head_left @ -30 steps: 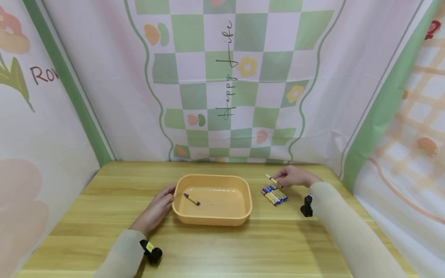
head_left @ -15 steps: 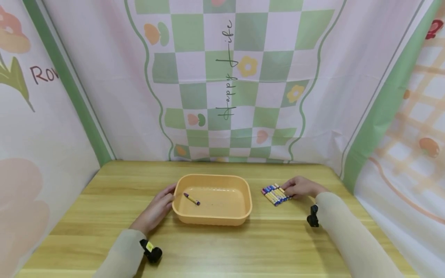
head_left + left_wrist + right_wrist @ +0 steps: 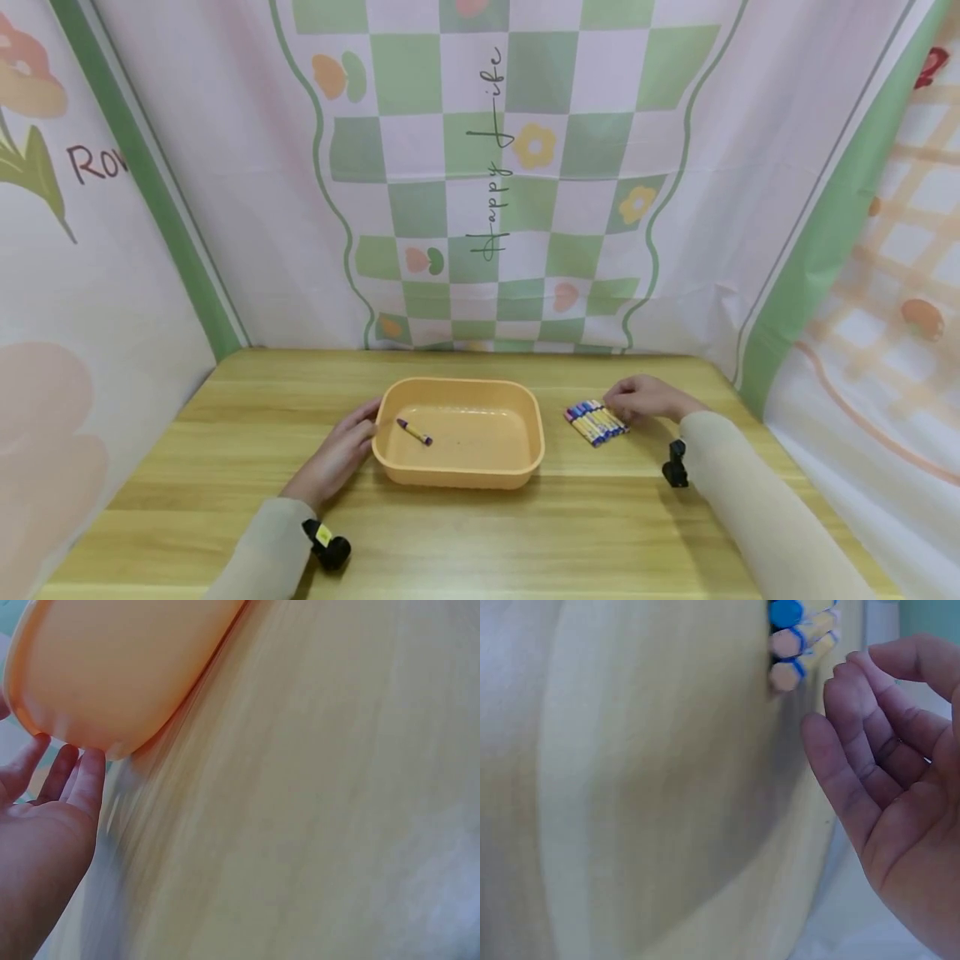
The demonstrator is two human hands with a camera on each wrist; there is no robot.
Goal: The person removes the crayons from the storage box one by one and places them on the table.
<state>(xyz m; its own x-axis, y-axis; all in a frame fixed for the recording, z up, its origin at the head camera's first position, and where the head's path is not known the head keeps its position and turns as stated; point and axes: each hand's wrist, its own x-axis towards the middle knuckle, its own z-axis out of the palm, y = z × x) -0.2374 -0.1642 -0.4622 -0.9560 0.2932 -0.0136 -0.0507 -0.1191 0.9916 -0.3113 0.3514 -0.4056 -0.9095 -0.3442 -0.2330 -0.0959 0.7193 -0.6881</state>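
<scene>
An orange-yellow plastic tray stands mid-table, with one purple-tipped crayon lying in it. My left hand rests against the tray's left end; in the left wrist view its fingertips touch the outer wall. To the tray's right, several yellow-wrapped crayons lie side by side in a slanted row. My right hand is at the right end of this row, with nothing between its fingers. The right wrist view shows its fingers loosely bent beside the pale and blue crayon ends.
All of this is on a light wooden table. A patterned cloth hangs behind the table's back edge, and more cloth hangs at both sides. Each sleeve carries a small black camera.
My right hand lowered a pale-tipped crayon to the right end of the row, then let go and shifted slightly up off it. The left hand and tray have stayed put.
</scene>
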